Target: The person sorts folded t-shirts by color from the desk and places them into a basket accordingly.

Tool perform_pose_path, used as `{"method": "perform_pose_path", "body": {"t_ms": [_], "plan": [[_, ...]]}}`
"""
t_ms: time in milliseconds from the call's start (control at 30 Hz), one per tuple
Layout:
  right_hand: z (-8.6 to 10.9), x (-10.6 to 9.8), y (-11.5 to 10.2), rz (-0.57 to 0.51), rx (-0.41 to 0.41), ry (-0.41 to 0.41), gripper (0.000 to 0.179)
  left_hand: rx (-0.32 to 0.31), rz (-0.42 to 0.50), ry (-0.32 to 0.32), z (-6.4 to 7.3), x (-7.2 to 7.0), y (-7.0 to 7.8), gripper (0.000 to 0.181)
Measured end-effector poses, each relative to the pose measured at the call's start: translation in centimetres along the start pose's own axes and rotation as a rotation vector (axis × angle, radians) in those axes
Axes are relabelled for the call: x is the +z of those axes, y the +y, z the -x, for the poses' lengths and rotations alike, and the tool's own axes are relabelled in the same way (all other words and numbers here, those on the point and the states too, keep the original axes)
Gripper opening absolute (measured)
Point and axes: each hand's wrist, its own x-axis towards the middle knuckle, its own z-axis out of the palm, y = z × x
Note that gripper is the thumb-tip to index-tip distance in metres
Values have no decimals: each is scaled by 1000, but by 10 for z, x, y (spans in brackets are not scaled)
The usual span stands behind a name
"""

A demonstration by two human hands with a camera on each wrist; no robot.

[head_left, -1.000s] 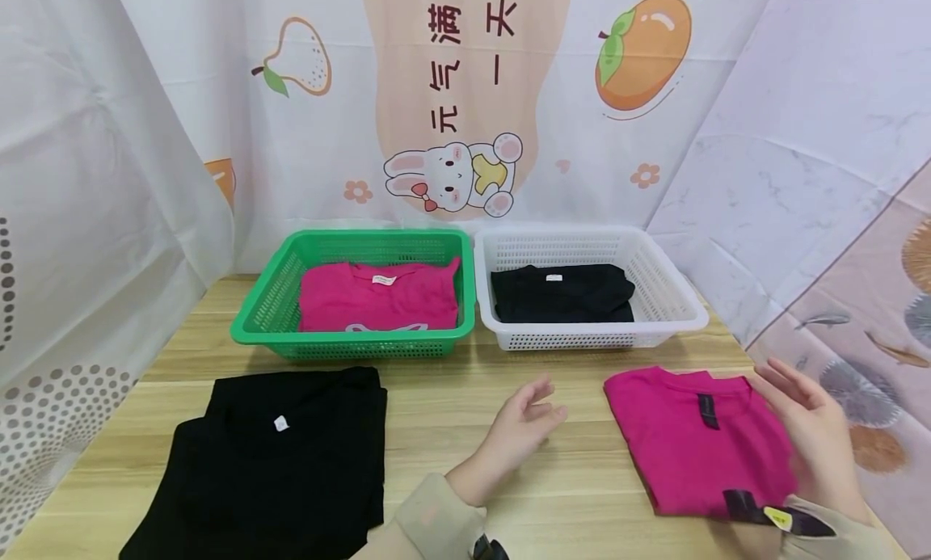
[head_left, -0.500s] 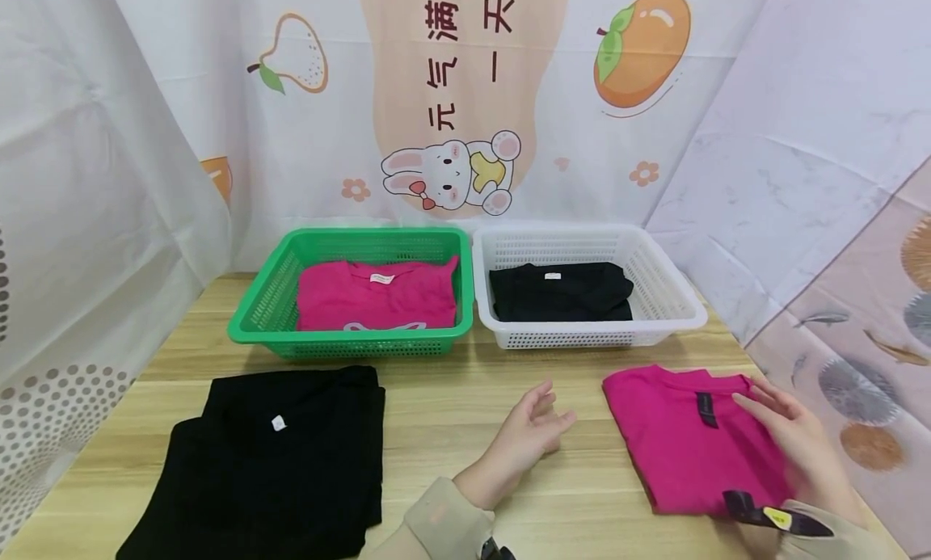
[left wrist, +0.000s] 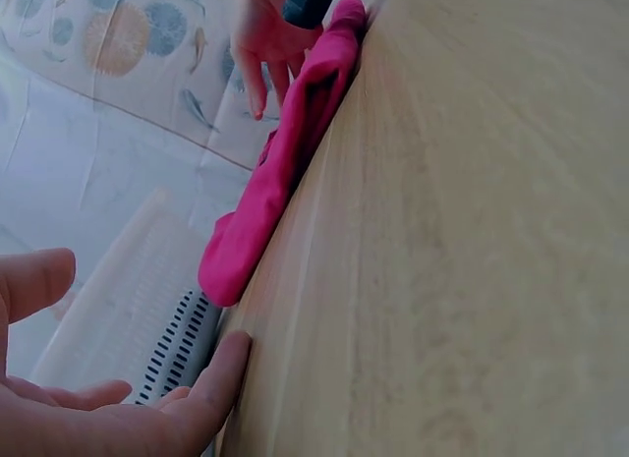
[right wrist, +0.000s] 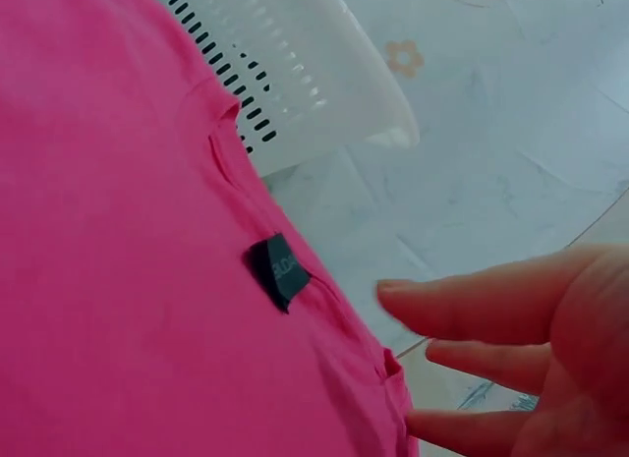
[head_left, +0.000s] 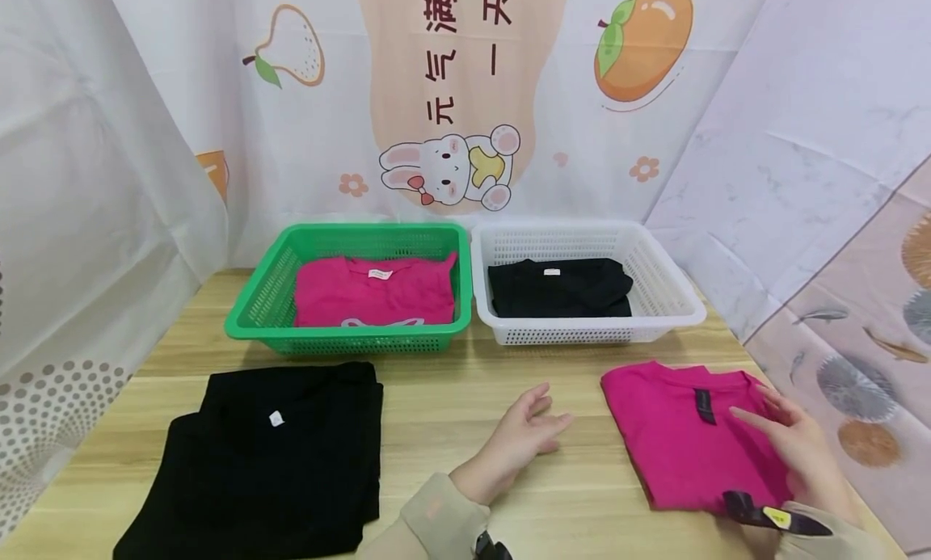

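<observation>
A folded magenta T-shirt with a black neck label lies on the right of the table. My right hand hovers at its right side with fingers extended. In the right wrist view, the fingers point toward the collar; whether the lowest touches the cloth, I cannot tell. My left hand is over the bare wood left of this shirt, relaxed and holding nothing. The left wrist view shows its fingers apart from the shirt. A folded black garment with a small white label lies at left.
Behind stand a green basket with a pink folded garment inside, and a white basket with a black folded garment. They stand side by side. Printed cloth hangs behind the wooden table.
My right hand has shifted left from beside the magenta T-shirt to over its right edge. My left hand has moved slightly right. The garments and baskets stay put.
</observation>
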Motion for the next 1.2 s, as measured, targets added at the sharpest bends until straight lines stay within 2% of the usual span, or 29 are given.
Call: {"method": "perform_pose_path", "body": {"t_ms": [100,367,500,700,833,933,1100,1200], "plan": [[0,1,-4,49,-19,-30,89,-2,-2,7,-2,-2,-1,74],[4,9,-10,77,-58,-135,89,-15,31,4,-2,1,2,72],[5,17,-11,103,-95,-140,87,-22,46,-1,-1,3,3,71],[4,24,-5,-32,-150,-178,81,-44,59,-2,1,5,4,71],[1,29,-3,-219,-199,-249,85,-39,78,2,1,5,5,73],[-1,33,-3,-324,-229,-287,89,-21,82,28,1,4,5,74],[-2,39,-5,-254,-215,-295,89,8,51,107,0,1,2,75],[-1,42,-5,-226,-209,-312,71,17,15,141,0,0,1,77]]}}
